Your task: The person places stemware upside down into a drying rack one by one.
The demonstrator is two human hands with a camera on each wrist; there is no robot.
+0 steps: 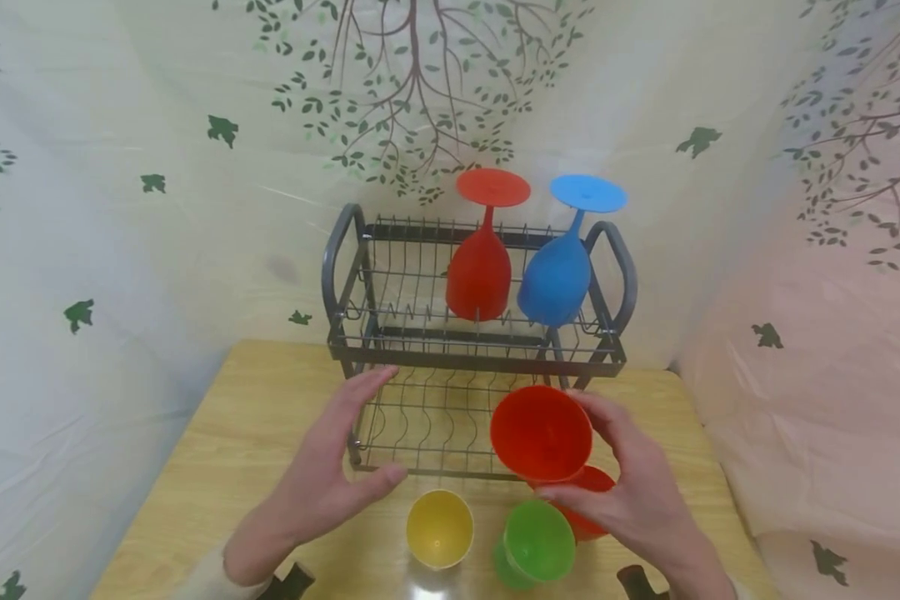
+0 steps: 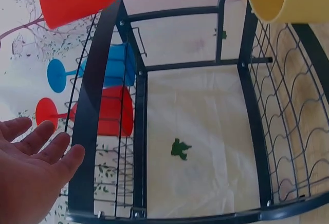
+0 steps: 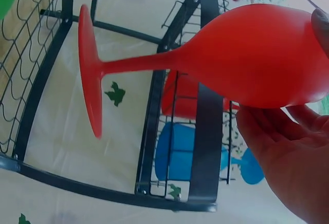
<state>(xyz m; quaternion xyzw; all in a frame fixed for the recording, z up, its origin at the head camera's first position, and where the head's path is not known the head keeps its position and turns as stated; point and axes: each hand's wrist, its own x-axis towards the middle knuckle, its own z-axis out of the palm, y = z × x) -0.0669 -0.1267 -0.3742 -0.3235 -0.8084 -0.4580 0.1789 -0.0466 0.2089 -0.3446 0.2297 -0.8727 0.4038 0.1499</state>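
In the head view my right hand (image 1: 637,483) grips a red goblet (image 1: 542,433) around its bowl, fingers and thumb on opposite sides. It is mouth up, and its stem and round foot (image 3: 90,72) show in the right wrist view. My left hand (image 1: 326,458) is empty, thumb and fingers spread apart, in front of the rack's left side. Below the hands are a yellow cup-shaped vessel (image 1: 440,529) and a green one (image 1: 537,542), both mouth up. Another red vessel (image 1: 588,521) is partly hidden by the right hand and held goblet.
A dark two-tier dish rack (image 1: 480,364) stands at the back of the wooden table (image 1: 195,467). Upside down on its upper tier are a red goblet (image 1: 480,275) and a blue goblet (image 1: 557,279). A leaf-patterned cloth (image 1: 157,250) hangs behind and at the sides.
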